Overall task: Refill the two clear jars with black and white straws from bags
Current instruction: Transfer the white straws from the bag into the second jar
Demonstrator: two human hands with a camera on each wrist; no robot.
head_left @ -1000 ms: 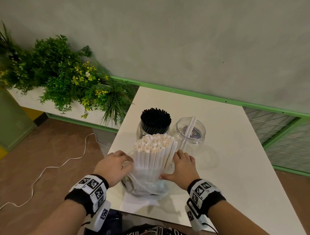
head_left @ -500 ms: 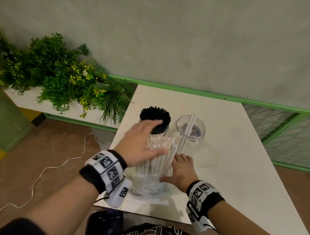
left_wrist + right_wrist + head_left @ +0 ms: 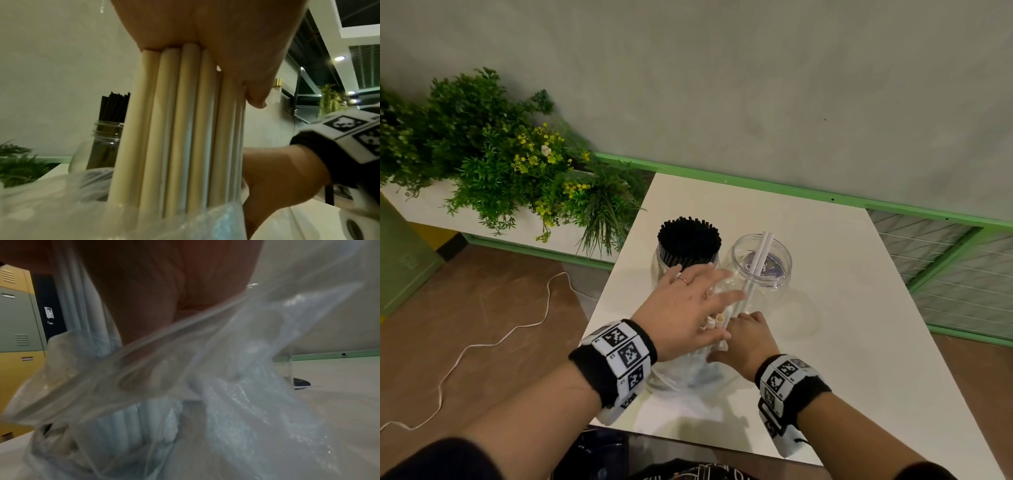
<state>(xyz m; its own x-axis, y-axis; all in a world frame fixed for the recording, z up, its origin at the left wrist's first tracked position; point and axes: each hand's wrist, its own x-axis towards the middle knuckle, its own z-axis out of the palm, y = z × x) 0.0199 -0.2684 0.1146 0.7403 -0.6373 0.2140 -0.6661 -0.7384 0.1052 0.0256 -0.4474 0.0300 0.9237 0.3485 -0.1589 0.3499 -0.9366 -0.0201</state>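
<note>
A bundle of white straws [image 3: 174,129] stands upright in a clear plastic bag [image 3: 688,377] near the front of the white table [image 3: 842,308]. My left hand [image 3: 688,308] lies flat on the straws' top ends with its fingers spread; its palm [image 3: 216,24] presses them. Lower down, my right hand [image 3: 746,339] grips the bag and bundle from the right side, with the bag's film [image 3: 246,402] across it. Behind stand a jar packed with black straws [image 3: 688,240] and a clear jar [image 3: 760,267] holding two white straws.
A planter of green plants [image 3: 500,164] sits left of the table. A white cable [image 3: 482,342] trails over the brown floor. A green rail [image 3: 756,185] runs along the wall behind. Bare tabletop extends to the right of the jars.
My left hand left the bag's left side, rose and came down flat on the straws' tops. The right hand stayed at the bag's right side.
</note>
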